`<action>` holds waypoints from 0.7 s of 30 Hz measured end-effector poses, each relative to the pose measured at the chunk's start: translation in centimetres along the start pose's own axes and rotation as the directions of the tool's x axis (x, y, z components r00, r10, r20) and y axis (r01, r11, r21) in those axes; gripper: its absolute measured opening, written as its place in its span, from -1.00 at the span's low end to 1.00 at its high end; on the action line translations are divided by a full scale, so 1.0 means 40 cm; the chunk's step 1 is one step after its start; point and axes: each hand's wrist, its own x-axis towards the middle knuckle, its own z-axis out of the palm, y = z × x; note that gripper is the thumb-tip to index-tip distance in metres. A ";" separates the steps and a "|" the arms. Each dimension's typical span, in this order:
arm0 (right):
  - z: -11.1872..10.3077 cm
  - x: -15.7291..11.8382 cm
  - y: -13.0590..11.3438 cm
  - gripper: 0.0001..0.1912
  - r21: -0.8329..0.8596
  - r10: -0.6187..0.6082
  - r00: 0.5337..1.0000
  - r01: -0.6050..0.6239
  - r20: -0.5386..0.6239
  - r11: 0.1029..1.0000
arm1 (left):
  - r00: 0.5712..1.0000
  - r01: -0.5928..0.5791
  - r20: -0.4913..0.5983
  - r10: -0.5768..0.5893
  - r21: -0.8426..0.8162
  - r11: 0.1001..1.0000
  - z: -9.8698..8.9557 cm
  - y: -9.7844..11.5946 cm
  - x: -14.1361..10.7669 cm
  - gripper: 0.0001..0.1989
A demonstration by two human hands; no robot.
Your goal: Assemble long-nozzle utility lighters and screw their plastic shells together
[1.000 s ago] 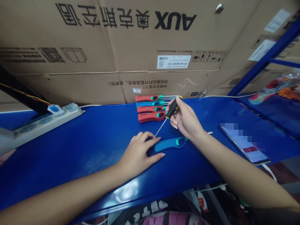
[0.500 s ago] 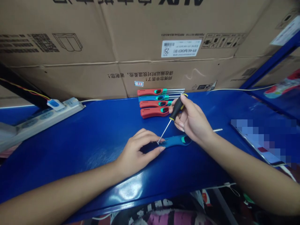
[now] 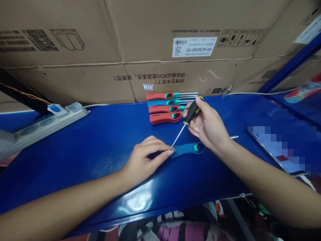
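Note:
My right hand [image 3: 209, 124] is closed round the black and yellow handle of a screwdriver [image 3: 192, 113], its thin shaft slanting down to the left. At its tip, the thumb and forefinger of my left hand [image 3: 149, 155] are pinched on a tiny metal piece that looks like a small screw, mostly hidden by the fingertips. Just under these fingers lies a blue lighter [image 3: 187, 150] with a green trigger, on the blue tabletop. Its handle end is by my left fingertips. My right hand and wrist cover part of its metal tube.
Behind the hands, several red and blue long lighters [image 3: 164, 109] lie in a row against a large cardboard box [image 3: 87, 82]. A power strip [image 3: 54, 120] is at the left, a phone [image 3: 278, 150] with a white cable at the right. The blue table [image 3: 105, 140] ends near my lap.
My left thumb and forefinger have closed together at the screwdriver's tip, where they were apart before. The screwdriver has shifted slightly right, and the view has tilted a little downward.

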 end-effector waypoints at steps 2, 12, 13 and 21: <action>0.001 -0.002 0.001 -0.55 -0.001 -0.016 1.000 0.016 0.004 1.000 | 1.000 0.013 -0.003 -0.013 0.003 1.000 0.000 0.000 0.000 -0.95; 0.002 -0.004 -0.002 -0.51 -0.006 -0.064 0.998 0.064 0.003 0.998 | 0.998 0.062 -0.005 -0.062 0.006 0.998 -0.004 -0.004 0.003 -0.93; 0.002 -0.005 -0.001 -0.51 -0.011 -0.069 0.998 0.070 0.007 0.998 | 0.998 0.059 -0.001 -0.059 0.004 0.998 -0.004 -0.004 0.003 -0.92; -0.002 -0.014 0.005 -0.54 -0.067 -0.192 0.976 0.200 0.103 0.978 | 0.996 0.085 -0.012 -0.085 0.010 0.996 -0.003 -0.004 0.005 -0.91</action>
